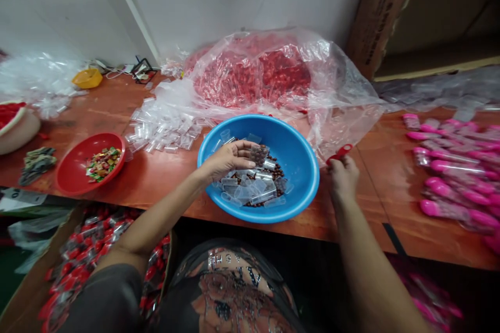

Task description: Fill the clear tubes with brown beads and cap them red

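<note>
Over the blue basin (308, 166), my left hand (224, 160) is closed on a clear plastic tube (258, 155) with small brown balls showing in it. More clear tubes (253, 190) lie in the basin on a layer of small brown balls (278, 170). My right hand (344, 179), to the right of the basin, pinches a red plastic piece (342, 151) with a ring-shaped end. The fingers of that hand partly hide the piece.
Behind the basin is a clear bag of red pieces (258, 70), beside loose clear tubes (167, 125). Left stands a red bowl (70, 171) with wrapped sweets. Pink-capped tubes (457, 166) lie right, and a box of red-capped containers (86, 250) sits below the table edge.
</note>
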{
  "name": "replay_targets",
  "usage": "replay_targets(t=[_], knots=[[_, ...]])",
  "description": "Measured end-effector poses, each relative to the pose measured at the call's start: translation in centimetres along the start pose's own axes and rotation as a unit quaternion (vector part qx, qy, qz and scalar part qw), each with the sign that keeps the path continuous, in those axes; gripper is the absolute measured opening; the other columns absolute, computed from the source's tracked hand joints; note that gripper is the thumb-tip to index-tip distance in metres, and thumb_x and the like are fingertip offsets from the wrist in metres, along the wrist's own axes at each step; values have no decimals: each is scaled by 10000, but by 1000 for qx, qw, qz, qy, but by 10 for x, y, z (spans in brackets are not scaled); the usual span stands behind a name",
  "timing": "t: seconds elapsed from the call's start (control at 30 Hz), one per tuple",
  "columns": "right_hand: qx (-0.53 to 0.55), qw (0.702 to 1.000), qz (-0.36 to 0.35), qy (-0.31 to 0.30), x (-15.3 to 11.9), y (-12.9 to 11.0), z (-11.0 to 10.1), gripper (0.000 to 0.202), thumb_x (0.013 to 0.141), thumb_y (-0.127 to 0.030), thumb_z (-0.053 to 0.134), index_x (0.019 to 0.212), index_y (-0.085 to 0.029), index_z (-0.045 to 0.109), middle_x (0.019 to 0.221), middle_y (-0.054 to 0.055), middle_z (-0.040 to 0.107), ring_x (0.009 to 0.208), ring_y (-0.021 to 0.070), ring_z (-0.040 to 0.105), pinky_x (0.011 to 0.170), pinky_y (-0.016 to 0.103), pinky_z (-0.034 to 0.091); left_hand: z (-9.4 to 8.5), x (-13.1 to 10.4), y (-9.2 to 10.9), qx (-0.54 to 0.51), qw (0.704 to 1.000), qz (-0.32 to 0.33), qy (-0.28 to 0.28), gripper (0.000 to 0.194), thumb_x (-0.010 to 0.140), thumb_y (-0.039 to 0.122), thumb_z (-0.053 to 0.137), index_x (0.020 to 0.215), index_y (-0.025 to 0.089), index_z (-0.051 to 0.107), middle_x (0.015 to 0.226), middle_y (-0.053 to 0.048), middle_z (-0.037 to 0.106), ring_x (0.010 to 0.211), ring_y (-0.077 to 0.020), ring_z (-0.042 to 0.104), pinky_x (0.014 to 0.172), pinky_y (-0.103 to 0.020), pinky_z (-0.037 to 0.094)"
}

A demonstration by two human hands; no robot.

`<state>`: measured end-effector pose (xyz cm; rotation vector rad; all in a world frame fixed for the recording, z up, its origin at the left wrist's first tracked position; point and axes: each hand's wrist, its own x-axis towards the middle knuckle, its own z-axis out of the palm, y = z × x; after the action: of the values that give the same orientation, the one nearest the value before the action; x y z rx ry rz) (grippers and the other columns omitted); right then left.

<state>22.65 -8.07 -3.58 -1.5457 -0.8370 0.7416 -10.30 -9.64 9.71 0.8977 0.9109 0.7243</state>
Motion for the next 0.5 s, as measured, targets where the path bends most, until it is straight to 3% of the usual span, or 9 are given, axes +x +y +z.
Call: replay_targets(t=[0.13,0.23,0.3,0.4,0.5], knots=[[111,992,54,-4,-8,-30,-9,311,588,-322,591,883,-270,506,686,-61,496,556,108,481,526,246,397,1,-7,-2,-29,1000,2,-4,547,555,55,795,1071,177,661,1119,-86,712,1053,-207,668,890,-323,544],[210,969,109,-69,-24,-65,-10,279,627,-299,616,898,-283,555,742,-26,551,652,141,580,562,276,462,3,-12,-6,-37,999,-4,-1,549,553,39,788,1068,176,661,1109,-87,713,1049,-208,669,876,-324,546],[219,962,114,-118,-39,-88,-4,196,707,-358,623,882,-278,588,739,-15,538,644,140,568,515,263,432,3,-14,-9,-40,999,-7,1,559,545,33,793,1069,173,659,1111,-91,710,1046,-208,666,878,-338,543],[173,965,75,-183,-64,-111,15,191,722,-388,698,828,-257,609,637,-39,473,527,108,453,429,235,298,4,-16,-16,-46,999,-11,-2,592,519,29,816,1073,164,661,1096,-94,715,1013,-195,670,891,-353,536],[67,957,-34,-281,-88,-122,40,232,744,-401,742,901,-255,652,616,-53,491,532,104,432,501,251,361,4,-18,-23,-37,999,-18,-17,575,543,66,836,1087,162,680,1065,-88,729,955,-172,683,899,-352,526]])
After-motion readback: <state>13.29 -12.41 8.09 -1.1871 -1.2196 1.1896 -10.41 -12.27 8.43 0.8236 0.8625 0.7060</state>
